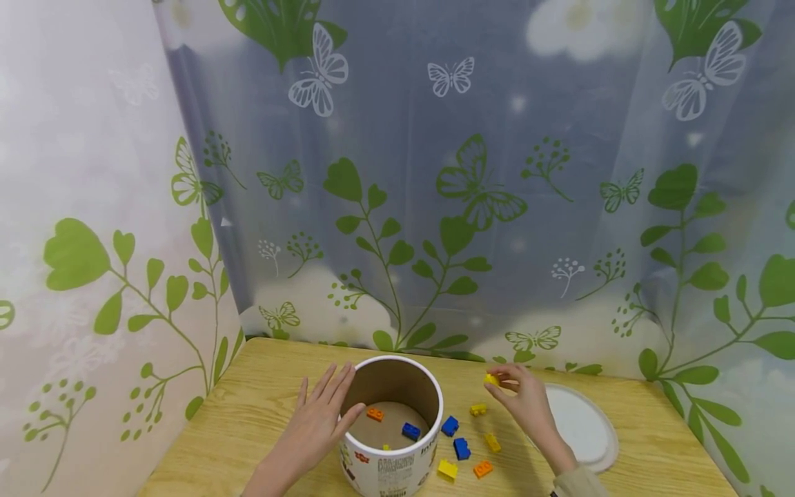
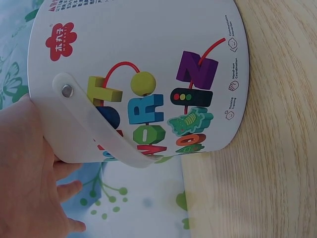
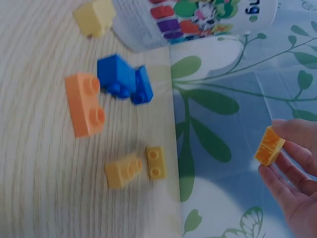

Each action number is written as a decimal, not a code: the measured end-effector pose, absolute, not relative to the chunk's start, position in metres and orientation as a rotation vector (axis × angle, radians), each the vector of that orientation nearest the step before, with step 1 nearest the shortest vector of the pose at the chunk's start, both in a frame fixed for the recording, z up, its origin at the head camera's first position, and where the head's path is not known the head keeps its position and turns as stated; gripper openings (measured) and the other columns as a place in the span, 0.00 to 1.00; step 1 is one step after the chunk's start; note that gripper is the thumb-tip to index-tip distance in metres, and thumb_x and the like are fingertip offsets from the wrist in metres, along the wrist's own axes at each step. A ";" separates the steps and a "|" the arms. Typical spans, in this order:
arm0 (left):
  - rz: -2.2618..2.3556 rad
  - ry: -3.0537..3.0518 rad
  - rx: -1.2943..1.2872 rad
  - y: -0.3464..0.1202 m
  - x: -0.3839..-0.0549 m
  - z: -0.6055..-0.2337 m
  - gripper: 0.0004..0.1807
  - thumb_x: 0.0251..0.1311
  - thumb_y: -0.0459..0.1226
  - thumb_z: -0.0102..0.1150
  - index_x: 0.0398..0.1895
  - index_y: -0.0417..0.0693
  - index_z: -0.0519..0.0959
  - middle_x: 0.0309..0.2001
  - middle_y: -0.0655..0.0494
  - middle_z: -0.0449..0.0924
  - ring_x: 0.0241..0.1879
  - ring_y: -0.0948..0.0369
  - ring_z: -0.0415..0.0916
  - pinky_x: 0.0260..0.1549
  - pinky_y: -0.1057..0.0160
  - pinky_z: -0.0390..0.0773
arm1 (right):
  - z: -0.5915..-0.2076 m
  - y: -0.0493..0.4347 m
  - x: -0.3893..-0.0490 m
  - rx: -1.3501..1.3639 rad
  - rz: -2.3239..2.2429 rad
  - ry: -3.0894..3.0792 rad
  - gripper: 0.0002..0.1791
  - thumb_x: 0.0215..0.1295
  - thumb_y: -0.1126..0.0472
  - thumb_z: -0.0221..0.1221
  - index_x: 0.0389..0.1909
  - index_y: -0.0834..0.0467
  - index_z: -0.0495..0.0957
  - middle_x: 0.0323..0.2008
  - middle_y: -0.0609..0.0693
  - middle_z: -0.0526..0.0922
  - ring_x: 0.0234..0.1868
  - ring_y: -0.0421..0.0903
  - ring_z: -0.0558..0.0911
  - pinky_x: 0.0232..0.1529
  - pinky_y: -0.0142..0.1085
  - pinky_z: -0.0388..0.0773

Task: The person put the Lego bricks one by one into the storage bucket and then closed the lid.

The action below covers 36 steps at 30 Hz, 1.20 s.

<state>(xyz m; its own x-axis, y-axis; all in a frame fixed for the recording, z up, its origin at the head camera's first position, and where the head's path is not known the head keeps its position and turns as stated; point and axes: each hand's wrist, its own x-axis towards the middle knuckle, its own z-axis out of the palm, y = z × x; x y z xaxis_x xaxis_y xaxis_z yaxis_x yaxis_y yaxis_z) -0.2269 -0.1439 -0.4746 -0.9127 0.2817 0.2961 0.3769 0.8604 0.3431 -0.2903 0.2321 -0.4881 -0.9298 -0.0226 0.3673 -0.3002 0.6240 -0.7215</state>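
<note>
A round white tub stands on the table, its printed side turned to the left wrist camera. Inside lie an orange toy brick, a blue toy brick and a sliver of yellow. My left hand rests against the tub's left rim with its fingers extended. Right of the tub, above the table, my right hand pinches a yellow toy brick between thumb and fingertips. Several loose bricks lie between: blue ones, yellow ones and an orange one.
A round white lid lies on the table beyond my right wrist. The tub's white handle hangs along its side. A patterned curtain rises behind the table's back edge and along both sides.
</note>
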 end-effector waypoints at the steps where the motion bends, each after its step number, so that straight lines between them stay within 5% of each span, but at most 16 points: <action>1: -0.586 -2.799 -0.502 -0.144 -0.227 -0.475 0.38 0.76 0.58 0.45 0.80 0.47 0.58 0.79 0.53 0.55 0.79 0.49 0.48 0.73 0.31 0.40 | -0.488 0.231 -0.289 0.271 1.221 -2.515 0.14 0.60 0.68 0.71 0.47 0.62 0.85 0.46 0.57 0.82 0.48 0.55 0.85 0.48 0.42 0.85; 36: -0.583 -2.812 -0.506 -0.144 -0.226 -0.473 0.38 0.76 0.58 0.44 0.80 0.47 0.57 0.80 0.52 0.54 0.79 0.49 0.47 0.72 0.30 0.43 | -0.447 0.123 -0.285 0.667 1.344 -2.333 0.13 0.57 0.67 0.73 0.43 0.56 0.86 0.44 0.48 0.82 0.46 0.50 0.85 0.48 0.43 0.85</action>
